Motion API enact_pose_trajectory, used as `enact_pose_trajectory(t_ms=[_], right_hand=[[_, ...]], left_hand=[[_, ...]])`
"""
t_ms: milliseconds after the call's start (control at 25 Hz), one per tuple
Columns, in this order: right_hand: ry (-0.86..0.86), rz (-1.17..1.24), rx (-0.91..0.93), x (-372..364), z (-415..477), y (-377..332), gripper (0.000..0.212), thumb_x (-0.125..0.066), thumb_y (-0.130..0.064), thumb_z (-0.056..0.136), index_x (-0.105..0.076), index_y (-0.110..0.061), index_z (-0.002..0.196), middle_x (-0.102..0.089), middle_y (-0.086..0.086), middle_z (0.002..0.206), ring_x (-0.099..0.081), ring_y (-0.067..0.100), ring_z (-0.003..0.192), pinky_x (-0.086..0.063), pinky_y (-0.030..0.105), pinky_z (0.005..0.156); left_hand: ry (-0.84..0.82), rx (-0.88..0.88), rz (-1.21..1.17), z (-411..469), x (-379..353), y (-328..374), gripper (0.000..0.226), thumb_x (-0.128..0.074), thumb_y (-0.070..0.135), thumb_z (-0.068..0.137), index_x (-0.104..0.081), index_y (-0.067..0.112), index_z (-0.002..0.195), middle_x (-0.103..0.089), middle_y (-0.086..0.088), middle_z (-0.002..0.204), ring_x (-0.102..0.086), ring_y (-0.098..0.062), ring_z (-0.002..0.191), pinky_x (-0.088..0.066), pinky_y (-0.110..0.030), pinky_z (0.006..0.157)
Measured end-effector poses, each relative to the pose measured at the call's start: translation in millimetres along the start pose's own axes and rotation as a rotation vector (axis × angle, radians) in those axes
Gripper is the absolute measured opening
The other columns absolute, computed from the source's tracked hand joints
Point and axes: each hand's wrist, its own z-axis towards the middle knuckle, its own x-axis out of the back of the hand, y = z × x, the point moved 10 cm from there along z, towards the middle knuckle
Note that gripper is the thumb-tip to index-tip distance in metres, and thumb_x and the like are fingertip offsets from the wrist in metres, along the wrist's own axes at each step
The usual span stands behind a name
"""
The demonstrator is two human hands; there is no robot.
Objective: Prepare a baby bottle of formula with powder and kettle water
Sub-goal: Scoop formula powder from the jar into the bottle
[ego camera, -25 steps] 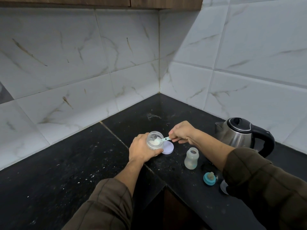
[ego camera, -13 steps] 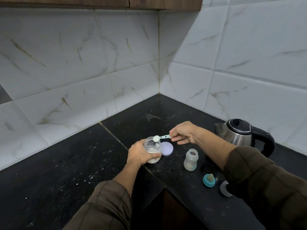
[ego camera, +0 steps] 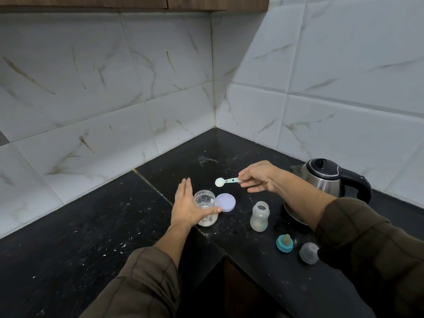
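Observation:
A clear powder jar (ego camera: 206,210) stands on the black counter (ego camera: 91,237) with white powder at its bottom. My left hand (ego camera: 188,205) is beside it with fingers straight, its thumb across the jar's front. My right hand (ego camera: 259,176) pinches the handle of a small scoop (ego camera: 226,180) heaped with white powder, held in the air above the counter, right of the jar. The open baby bottle (ego camera: 259,216) stands upright below the right forearm. Behind that forearm is the steel kettle (ego camera: 325,177), lid down.
The jar's lilac lid (ego camera: 226,202) lies flat against the jar's right side. A teal teat ring (ego camera: 284,243) and a clear bottle cap (ego camera: 308,253) lie near the counter's front edge. Tiled walls meet in the corner behind.
The scoop came out of the jar full of powder and moved up and right. My left hand set the tilted jar upright and opened its fingers.

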Motion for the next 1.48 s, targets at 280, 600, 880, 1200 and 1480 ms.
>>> enact_pose_trajectory(t_ms=[280, 600, 880, 1200, 1480], right_hand=[[0.155, 0.121, 0.022, 67.2, -20.1, 11.4, 0.011, -0.072, 0.0, 0.093, -0.071, -0.01, 0.088, -0.076, 0.011, 0.089, -0.074, 0.02, 0.079, -0.063, 0.04, 0.076], [0.316, 0.161, -0.044, 121.4, -45.2, 70.2, 0.009, -0.072, 0.001, 0.091, -0.073, -0.007, 0.092, -0.077, 0.012, 0.085, -0.075, 0.019, 0.072, -0.065, 0.033, 0.067], [0.337, 0.078, -0.013, 115.8, -46.5, 88.7, 0.012, -0.078, 0.001, 0.087, -0.072, -0.01, 0.085, -0.075, 0.011, 0.079, -0.072, 0.016, 0.066, -0.061, 0.024, 0.056], [0.425, -0.171, 0.224, 125.1, -48.5, 53.1, 0.019, -0.079, -0.001, 0.08, -0.076, -0.017, 0.071, -0.074, 0.0, 0.068, -0.066, 0.012, 0.066, -0.057, 0.028, 0.075], [0.489, -0.755, 0.737, 88.6, -73.8, -1.1, 0.012, -0.071, -0.012, 0.087, -0.076, -0.022, 0.084, -0.073, -0.009, 0.075, -0.068, 0.015, 0.075, -0.056, 0.035, 0.074]], left_hand=[[0.008, -0.214, -0.191, -7.5, -27.1, 94.4, 0.161, -0.09, 0.076, 0.049, 0.007, 0.025, 0.167, 0.006, 0.01, 0.175, 0.002, -0.007, 0.16, -0.017, -0.033, 0.126], [-0.215, -0.111, -0.161, -14.5, -116.0, 103.6, 0.143, -0.097, 0.066, 0.046, -0.03, 0.018, 0.163, -0.043, 0.003, 0.161, -0.042, -0.017, 0.147, -0.04, -0.038, 0.118], [-0.315, -0.041, -0.164, -19.8, -155.0, 94.6, 0.065, -0.096, 0.044, 0.065, -0.068, 0.025, 0.12, -0.073, 0.008, 0.112, -0.067, -0.018, 0.109, -0.054, -0.043, 0.1], [-0.227, -0.122, -0.147, -9.2, -128.3, 122.9, 0.055, -0.088, 0.045, 0.072, -0.068, 0.028, 0.121, -0.074, 0.008, 0.104, -0.069, -0.016, 0.1, -0.057, -0.041, 0.092], [-0.102, -0.179, -0.087, 0.4, -97.3, 139.5, 0.056, -0.088, 0.05, 0.073, -0.071, 0.026, 0.12, -0.076, 0.007, 0.104, -0.069, -0.016, 0.1, -0.055, -0.036, 0.091]])
